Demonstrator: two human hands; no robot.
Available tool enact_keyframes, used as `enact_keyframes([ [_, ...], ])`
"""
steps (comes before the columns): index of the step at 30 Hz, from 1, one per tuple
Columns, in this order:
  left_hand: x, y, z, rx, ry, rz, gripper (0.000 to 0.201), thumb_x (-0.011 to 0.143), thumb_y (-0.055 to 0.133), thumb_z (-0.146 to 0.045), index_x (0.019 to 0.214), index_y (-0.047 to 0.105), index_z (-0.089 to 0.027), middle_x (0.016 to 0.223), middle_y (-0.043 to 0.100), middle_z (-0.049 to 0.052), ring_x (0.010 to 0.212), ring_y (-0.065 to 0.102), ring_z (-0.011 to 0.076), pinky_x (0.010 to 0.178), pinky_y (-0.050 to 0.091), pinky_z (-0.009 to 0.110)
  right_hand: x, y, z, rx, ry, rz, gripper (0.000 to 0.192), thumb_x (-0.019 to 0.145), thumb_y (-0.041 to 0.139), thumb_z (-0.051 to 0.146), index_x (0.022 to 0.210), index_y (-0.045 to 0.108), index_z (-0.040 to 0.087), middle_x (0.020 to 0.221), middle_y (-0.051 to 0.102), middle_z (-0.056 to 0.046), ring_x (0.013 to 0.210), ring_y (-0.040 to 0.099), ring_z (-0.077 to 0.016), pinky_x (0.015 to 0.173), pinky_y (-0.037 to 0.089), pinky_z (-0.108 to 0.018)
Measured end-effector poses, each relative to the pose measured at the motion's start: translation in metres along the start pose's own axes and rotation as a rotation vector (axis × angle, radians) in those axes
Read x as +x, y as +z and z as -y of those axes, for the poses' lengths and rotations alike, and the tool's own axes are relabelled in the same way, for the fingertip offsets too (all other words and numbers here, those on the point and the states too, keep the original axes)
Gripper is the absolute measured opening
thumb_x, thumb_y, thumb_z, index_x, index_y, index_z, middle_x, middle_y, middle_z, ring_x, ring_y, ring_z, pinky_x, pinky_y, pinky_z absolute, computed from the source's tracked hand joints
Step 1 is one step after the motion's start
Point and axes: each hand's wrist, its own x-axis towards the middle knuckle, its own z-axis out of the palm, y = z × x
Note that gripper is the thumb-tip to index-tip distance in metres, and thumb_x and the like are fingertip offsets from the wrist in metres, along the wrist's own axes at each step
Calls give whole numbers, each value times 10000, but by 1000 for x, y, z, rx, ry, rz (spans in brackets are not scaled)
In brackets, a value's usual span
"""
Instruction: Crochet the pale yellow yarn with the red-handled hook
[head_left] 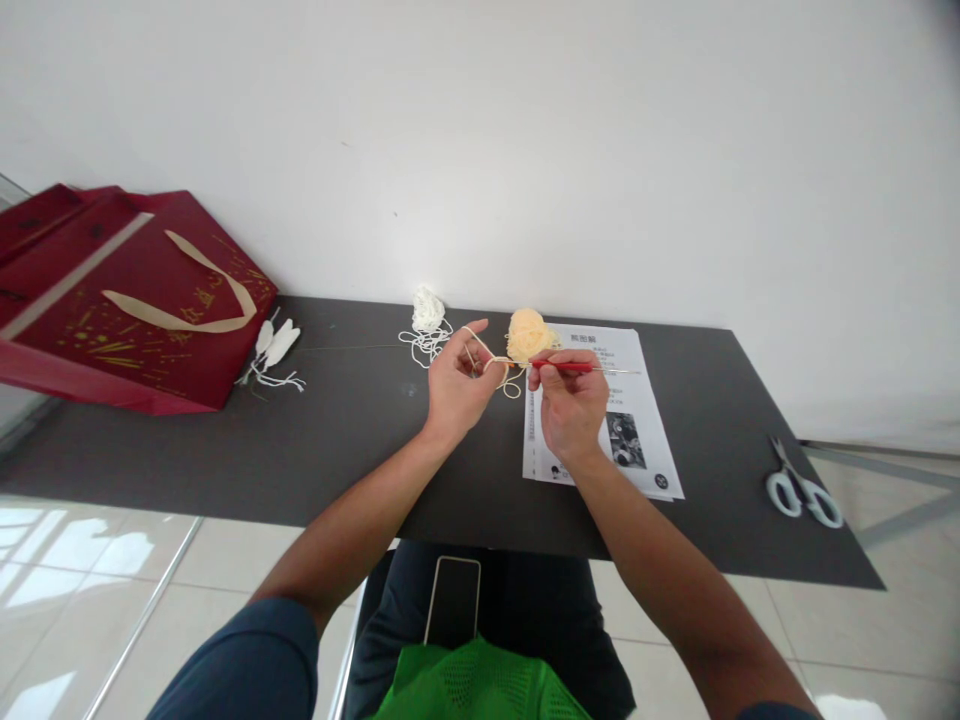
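Note:
My right hand [574, 405] grips a crochet hook [566, 367] by its red handle, its thin metal shaft pointing left. Close beside it, my left hand [461, 385] is closed in a pinch on cream yarn [480, 342], with a strand looped over the raised index finger. The hook's tip meets the yarn at the left fingertips; the stitches there are too small to make out. Just behind the hands sits a pale yellow yarn ball [529, 333]. Loose yarn curls hang below it.
Printed sheets [652, 440] lie under my right hand. White yarn [428, 310] rests by the wall. Small white pieces with strings [279, 343] lie beside a red gift bag [172, 300] on the left. Scissors [799, 485] lie near the table's right edge. A phone [454, 600] is on my lap.

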Motion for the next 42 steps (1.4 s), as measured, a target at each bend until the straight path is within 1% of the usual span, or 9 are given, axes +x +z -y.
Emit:
enact_keyframes([
  [5, 2, -2, 2, 19, -8, -31, 486, 753, 751, -174, 1227, 655, -214, 723, 603, -64, 586, 484, 77, 574, 408, 230, -11, 5, 2, -186, -126, 0, 115, 859, 764, 210, 927, 682, 252, 951, 773, -4, 665, 698, -112, 630, 599, -285],
  [9, 2, -3, 2, 34, 3, -69, 453, 768, 748, -203, 1213, 666, -213, 742, 633, -52, 608, 525, 84, 611, 435, 239, -15, 6, 3, -291, -211, 31, 81, 881, 739, 217, 944, 725, 265, 972, 785, -13, 689, 719, -133, 650, 627, -317],
  [20, 2, -4, 3, 98, -30, -130, 435, 761, 747, -220, 1191, 684, -207, 748, 699, -28, 625, 602, 108, 653, 480, 254, -15, 2, 1, -374, -279, 100, 172, 897, 717, 196, 1006, 779, 313, 1033, 791, -27, 777, 748, -171, 673, 653, -351],
  [24, 2, -4, 4, 98, -59, -158, 427, 751, 755, -228, 1173, 687, -203, 739, 716, -21, 623, 626, 121, 655, 491, 262, -15, 1, 0, -462, -370, 148, 213, 897, 707, 168, 1024, 787, 319, 1040, 807, -30, 887, 768, -202, 743, 669, -387],
  [27, 2, -3, 4, 79, -70, -150, 431, 746, 766, -236, 1168, 686, -201, 729, 713, -21, 625, 632, 125, 660, 495, 266, -15, 1, 0, -504, -396, 166, 229, 898, 701, 155, 1032, 788, 318, 1054, 812, -29, 940, 773, -211, 807, 670, -410],
  [31, 1, -3, 3, 65, -76, -140, 433, 745, 762, -230, 1170, 683, -204, 727, 705, -22, 628, 627, 125, 663, 493, 269, -15, 2, 1, -467, -358, 146, 216, 900, 701, 165, 1033, 784, 315, 1049, 804, -28, 884, 769, -195, 774, 669, -391],
  [34, 0, -2, 2, 65, -64, -126, 438, 746, 753, -221, 1178, 680, -206, 738, 695, -25, 628, 607, 119, 661, 487, 268, -15, 4, 3, -408, -249, 93, 159, 910, 700, 212, 1027, 772, 292, 1035, 791, -32, 752, 749, -156, 691, 661, -341],
  [37, 0, -3, 2, 71, -48, -115, 428, 752, 747, -219, 1174, 681, -212, 754, 682, -29, 622, 574, 106, 654, 474, 260, -15, 7, 7, -386, -160, 26, 108, 897, 722, 248, 996, 764, 259, 962, 792, -31, 700, 742, -142, 653, 653, -305],
  [42, 2, -3, 1, 83, -32, -114, 415, 761, 741, -214, 1170, 673, -211, 758, 675, -32, 610, 536, 95, 634, 450, 251, -14, 9, 11, -339, -134, 10, 98, 875, 748, 250, 971, 765, 249, 933, 793, -27, 677, 736, -131, 637, 643, -287],
])
